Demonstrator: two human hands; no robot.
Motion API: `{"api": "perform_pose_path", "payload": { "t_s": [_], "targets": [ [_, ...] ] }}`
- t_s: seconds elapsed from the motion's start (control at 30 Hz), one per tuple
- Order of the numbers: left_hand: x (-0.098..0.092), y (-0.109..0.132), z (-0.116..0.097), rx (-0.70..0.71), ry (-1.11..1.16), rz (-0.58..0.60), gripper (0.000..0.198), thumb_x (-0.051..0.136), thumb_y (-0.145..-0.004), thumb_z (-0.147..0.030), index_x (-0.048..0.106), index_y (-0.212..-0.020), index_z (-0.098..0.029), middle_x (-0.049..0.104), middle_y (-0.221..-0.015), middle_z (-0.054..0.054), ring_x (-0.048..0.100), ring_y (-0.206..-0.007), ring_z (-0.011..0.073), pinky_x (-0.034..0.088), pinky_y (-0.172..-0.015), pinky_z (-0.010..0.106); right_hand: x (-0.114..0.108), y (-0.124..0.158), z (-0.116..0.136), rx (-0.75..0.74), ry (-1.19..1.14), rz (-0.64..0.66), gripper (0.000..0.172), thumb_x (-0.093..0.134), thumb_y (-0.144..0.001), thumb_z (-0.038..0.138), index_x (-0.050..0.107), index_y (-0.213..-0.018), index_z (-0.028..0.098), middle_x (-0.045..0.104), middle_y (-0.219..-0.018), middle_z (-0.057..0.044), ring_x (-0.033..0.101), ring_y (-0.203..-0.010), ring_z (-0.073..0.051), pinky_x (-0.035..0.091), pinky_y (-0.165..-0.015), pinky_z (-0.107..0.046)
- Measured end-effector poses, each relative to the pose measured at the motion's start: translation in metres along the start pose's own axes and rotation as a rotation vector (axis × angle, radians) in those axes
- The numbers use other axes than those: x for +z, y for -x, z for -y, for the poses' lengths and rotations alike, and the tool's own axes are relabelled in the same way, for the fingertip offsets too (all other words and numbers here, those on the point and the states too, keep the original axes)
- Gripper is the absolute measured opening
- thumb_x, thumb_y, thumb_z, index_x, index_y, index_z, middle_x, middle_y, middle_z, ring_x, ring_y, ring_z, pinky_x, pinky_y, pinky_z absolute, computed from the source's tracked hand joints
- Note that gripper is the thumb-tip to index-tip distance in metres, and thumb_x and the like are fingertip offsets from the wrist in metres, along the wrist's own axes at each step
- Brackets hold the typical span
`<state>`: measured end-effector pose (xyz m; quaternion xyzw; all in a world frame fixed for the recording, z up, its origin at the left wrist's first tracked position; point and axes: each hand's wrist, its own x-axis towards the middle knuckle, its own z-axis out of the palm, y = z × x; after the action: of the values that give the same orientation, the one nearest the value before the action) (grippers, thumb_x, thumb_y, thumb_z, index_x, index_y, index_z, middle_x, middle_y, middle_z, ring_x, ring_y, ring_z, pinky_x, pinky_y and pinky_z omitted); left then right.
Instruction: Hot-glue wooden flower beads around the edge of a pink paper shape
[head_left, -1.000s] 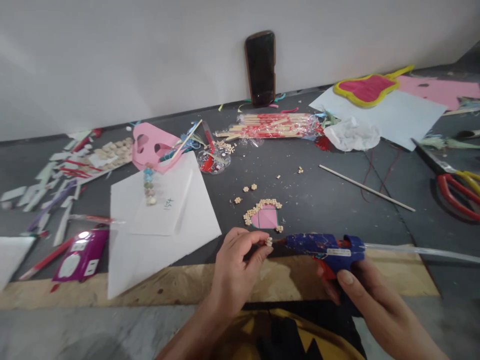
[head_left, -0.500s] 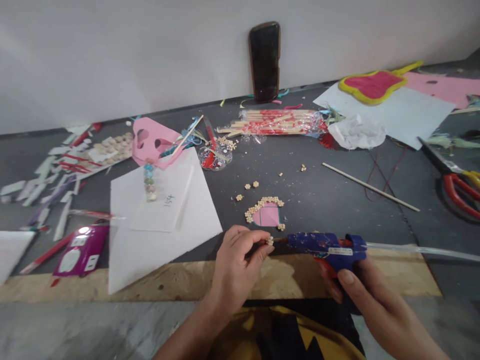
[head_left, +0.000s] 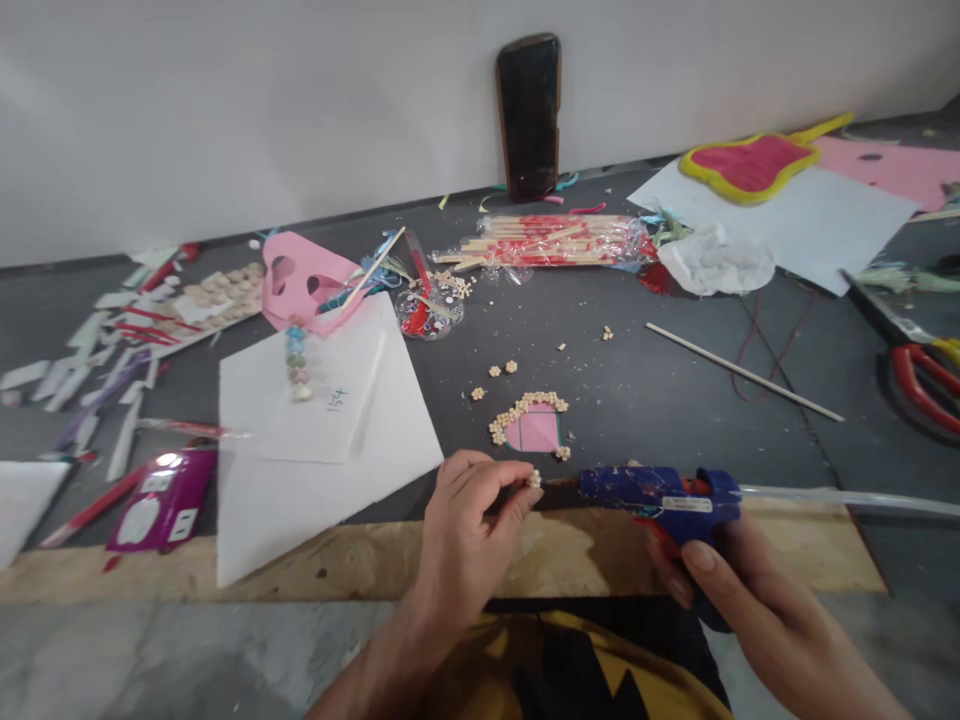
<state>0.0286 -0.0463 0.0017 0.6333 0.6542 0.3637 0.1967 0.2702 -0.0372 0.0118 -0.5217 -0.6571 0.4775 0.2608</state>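
Between thumb and forefinger, my left hand [head_left: 474, 515] pinches a small flower-shaped cluster of wooden pieces [head_left: 534, 479] near the table's front edge. My right hand [head_left: 739, 590] is wrapped round the handle of a blue hot glue gun [head_left: 637, 487], its nozzle pointing left at the cluster, a short gap apart. A clear glue stick [head_left: 847, 500] runs out of the gun's back. Just beyond my left hand lies a pink paper piece [head_left: 536, 430] with dark lines, partly edged by similar wooden clusters [head_left: 517, 412]. Loose clusters [head_left: 495, 371] lie behind it.
White sheets [head_left: 330, 500], a pink cutout [head_left: 307, 275] and a purple packet [head_left: 161, 500] lie left. Behind are bagged sticks [head_left: 562, 240] and a phone [head_left: 529, 118] against the wall. Right are a thin stick [head_left: 742, 371], crumpled white material [head_left: 724, 262] and red-handled scissors [head_left: 919, 370].
The glue gun has moved slightly right, widening the gap between its nozzle and the wooden cluster. My left hand has shifted slightly left, still pinching the cluster.
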Motion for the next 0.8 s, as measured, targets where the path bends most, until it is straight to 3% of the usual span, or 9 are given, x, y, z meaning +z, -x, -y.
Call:
{"api": "perform_pose_path", "payload": {
  "t_s": [0.2, 0.43, 0.6, 0.8],
  "targets": [
    [-0.005, -0.004, 0.013, 0.062, -0.360, -0.067, 0.004, 0.062, -0.086, -0.025, 0.065, -0.083, -0.024, 0.072, -0.076, -0.001, 0.058, -0.081, 0.0204, 0.033, -0.087, 0.042, -0.010, -0.010, 0.007, -0.028, -0.069, -0.071, 0.016, 0.048, -0.090, 0.038, 0.057, -0.088, 0.025, 0.055, -0.062, 0.001, 0.052, -0.053, -0.012, 0.048, -0.049, -0.022],
    [-0.003, -0.012, 0.014, 0.054, -0.453, -0.065, 0.005, 0.065, -0.085, -0.028, 0.064, -0.081, -0.024, 0.070, -0.072, -0.003, 0.059, -0.077, 0.0191, 0.027, -0.088, 0.042, -0.019, -0.018, 0.005, 0.065, -0.116, -0.248, 0.015, 0.055, -0.086, 0.040, 0.060, -0.089, 0.026, 0.060, -0.072, -0.001, 0.055, -0.051, -0.011, 0.047, -0.046, -0.020],
    [-0.002, -0.014, 0.013, 0.030, -0.459, -0.071, 0.007, 0.068, -0.082, -0.028, 0.064, -0.079, -0.024, 0.069, -0.070, -0.004, 0.058, -0.076, 0.0189, 0.025, -0.089, 0.043, -0.020, -0.024, 0.003, -0.059, -0.088, -0.174, 0.014, 0.051, -0.088, 0.037, 0.060, -0.087, 0.027, 0.056, -0.058, 0.002, 0.052, -0.044, -0.011, 0.042, -0.038, -0.018],
    [-0.006, -0.014, 0.011, -0.014, -0.444, -0.036, 0.011, 0.074, -0.077, -0.028, 0.065, -0.080, -0.023, 0.069, -0.070, -0.003, 0.058, -0.078, 0.0206, 0.026, -0.087, 0.043, -0.022, -0.028, 0.004, -0.103, 0.001, -0.168, 0.015, 0.048, -0.089, 0.034, 0.061, -0.084, 0.027, 0.057, -0.057, 0.002, 0.051, -0.043, -0.009, 0.040, -0.038, -0.017]
  ]
}}
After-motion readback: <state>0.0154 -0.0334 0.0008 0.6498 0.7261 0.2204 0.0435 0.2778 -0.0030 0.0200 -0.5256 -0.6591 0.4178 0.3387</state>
